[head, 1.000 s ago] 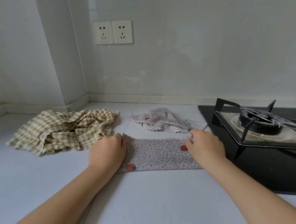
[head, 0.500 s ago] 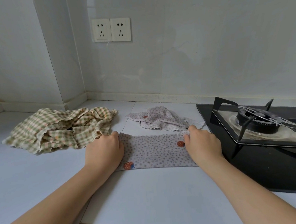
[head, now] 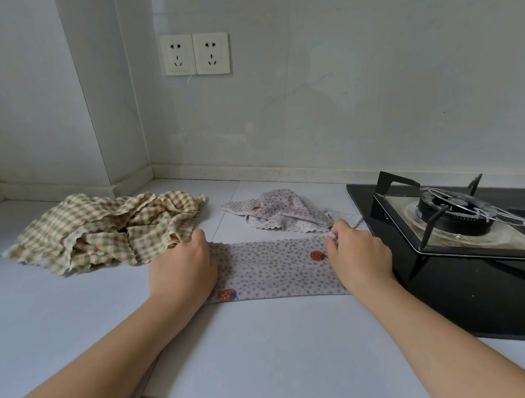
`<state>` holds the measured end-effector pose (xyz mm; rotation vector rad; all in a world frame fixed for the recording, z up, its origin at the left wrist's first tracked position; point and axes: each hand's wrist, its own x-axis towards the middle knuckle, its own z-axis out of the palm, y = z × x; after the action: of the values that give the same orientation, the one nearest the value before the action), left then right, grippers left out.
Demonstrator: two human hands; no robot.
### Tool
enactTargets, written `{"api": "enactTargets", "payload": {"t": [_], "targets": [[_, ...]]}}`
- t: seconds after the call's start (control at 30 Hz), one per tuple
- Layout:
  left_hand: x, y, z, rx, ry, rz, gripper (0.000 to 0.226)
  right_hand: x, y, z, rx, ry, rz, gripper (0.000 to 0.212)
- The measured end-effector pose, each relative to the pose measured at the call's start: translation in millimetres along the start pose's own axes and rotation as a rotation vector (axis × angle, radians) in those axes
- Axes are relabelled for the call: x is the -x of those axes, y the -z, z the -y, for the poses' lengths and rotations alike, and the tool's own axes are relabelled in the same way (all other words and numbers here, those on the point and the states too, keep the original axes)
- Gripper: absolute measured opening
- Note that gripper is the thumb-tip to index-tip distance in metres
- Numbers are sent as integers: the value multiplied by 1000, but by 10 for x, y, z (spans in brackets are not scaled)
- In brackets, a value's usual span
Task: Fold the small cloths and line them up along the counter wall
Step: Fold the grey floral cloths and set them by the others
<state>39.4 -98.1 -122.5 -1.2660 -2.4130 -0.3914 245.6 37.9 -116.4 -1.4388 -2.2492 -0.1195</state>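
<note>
The folded dotted cloth [head: 270, 265] lies flat on the worktop [head: 268, 342], just beside the hob [head: 455, 212]. The right grip [head: 358, 255] pinches its hob-side end. The left grip [head: 181, 270], fingers curled, grasps the end away from the hob. A crumpled cloth [head: 281, 211] lies beside the hob's rear corner, and a checked cloth [head: 104, 230] lies well away from the hob.

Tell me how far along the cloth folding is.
Nothing sits folded along the wall yet. In hand: the spotted cloth, folded into a strip, left hand and right hand holding its ends. Left: finish it, then the crumpled cloth behind and the checked heap.
</note>
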Motion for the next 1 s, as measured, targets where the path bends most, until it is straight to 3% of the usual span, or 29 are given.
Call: {"api": "enactTargets", "payload": {"t": [0.1, 0.2, 0.23, 0.3, 0.37, 0.47, 0.57, 0.73, 0.83, 0.93, 1.0], "targets": [[-7, 30, -4, 18, -32, -75, 24, 5, 54, 22, 5, 21, -45, 30], [2, 17, -3, 94, -234, -178, 52, 47, 127, 95, -203, 238, -129, 34], [16, 33, -19, 163, -294, -131, 59, 82, 137, 146, -307, 303, -54, 37], [73, 61, -71, 276, -392, 103, 73, 183, 98, 240, -375, 376, 265, 47], [112, 33, -103, 243, -447, 377, 89, 220, 13, 263, -147, 421, 542, 56], [115, 11, -131, 92, -410, 577, 86, 177, -19, 235, -13, 430, 625, 56], [121, 56, -169, 34, -369, 591, 68, 166, 11, 237, -2, 403, 624, 54], [157, 174, -161, -33, -319, 603, 70, 176, 60, 153, 31, 228, 612, 54], [157, 272, -172, -99, -334, 459, 65, 174, 148, 113, 138, 122, 461, 54], [137, 314, -179, -120, -329, 217, 58, 201, 193, 135, -72, 297, 163, 37], [99, 299, -127, -71, -322, 141, 51, 235, 199, 210, -285, 398, 167, 28]]}}
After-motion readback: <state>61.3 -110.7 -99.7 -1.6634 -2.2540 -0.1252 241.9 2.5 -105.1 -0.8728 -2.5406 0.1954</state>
